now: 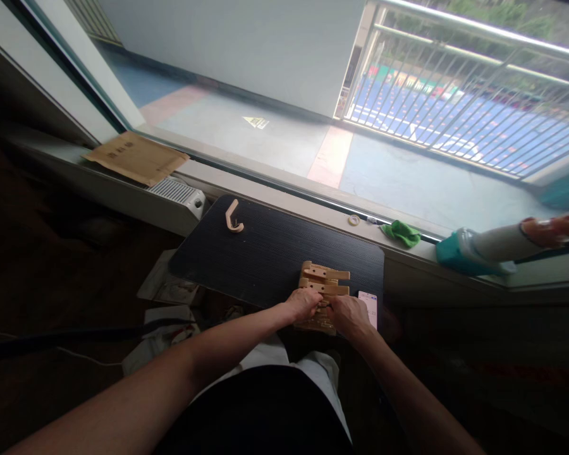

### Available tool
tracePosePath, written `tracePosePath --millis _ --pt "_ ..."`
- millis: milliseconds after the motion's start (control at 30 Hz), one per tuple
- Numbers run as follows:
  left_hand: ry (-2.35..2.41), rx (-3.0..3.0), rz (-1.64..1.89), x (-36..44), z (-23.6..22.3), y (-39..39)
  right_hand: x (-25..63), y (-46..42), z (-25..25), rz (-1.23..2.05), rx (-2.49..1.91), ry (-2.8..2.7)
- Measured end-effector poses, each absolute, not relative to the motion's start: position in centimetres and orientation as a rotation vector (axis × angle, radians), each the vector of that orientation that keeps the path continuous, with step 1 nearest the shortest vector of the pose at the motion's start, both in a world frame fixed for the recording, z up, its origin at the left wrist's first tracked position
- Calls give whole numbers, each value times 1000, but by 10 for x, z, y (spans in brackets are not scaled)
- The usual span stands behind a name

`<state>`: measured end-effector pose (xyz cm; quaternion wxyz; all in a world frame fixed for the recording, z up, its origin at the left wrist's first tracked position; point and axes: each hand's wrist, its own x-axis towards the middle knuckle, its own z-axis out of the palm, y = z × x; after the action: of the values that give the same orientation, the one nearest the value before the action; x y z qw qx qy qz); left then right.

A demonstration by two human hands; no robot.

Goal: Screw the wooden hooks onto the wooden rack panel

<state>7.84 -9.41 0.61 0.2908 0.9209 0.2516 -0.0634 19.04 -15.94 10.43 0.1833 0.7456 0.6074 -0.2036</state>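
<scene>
A stack of light wooden pieces (pixel 324 281) lies at the near right of a small black table (pixel 265 253). My left hand (pixel 303 303) and my right hand (pixel 349 314) meet at the near end of the stack, fingers curled on the wooden parts. What exactly the fingertips pinch is hidden between the hands. A curved wooden hook piece (pixel 233 218) lies alone at the table's far left corner. A phone (pixel 368 306) with a lit screen lies just right of my right hand.
A window sill runs behind the table with a green cloth (pixel 402 232), a small ring (pixel 353 220) and a teal and white bottle-like object (pixel 483 249). A cardboard envelope (pixel 135 158) rests on the sill at left. Papers and cables lie on the floor at left.
</scene>
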Motion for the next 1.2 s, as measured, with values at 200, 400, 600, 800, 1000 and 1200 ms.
tracePosePath --millis 200,400,600,800,1000,1200 --pt "660 2445 -171 78 6 -95 194 -158 104 -590 2076 1707" --pt "669 2401 -121 78 1 -97 190 -151 106 -596 2016 1722" --pt "729 2383 -34 78 -2 -101 187 -146 107 -577 1989 1722" --pt "795 2479 16 80 -2 -107 184 -146 106 -558 2011 1726" --pt "825 2525 -38 84 3 -107 199 -151 99 -662 2163 1533" --pt "813 2536 -45 83 5 -107 207 -155 106 -622 2036 1754"
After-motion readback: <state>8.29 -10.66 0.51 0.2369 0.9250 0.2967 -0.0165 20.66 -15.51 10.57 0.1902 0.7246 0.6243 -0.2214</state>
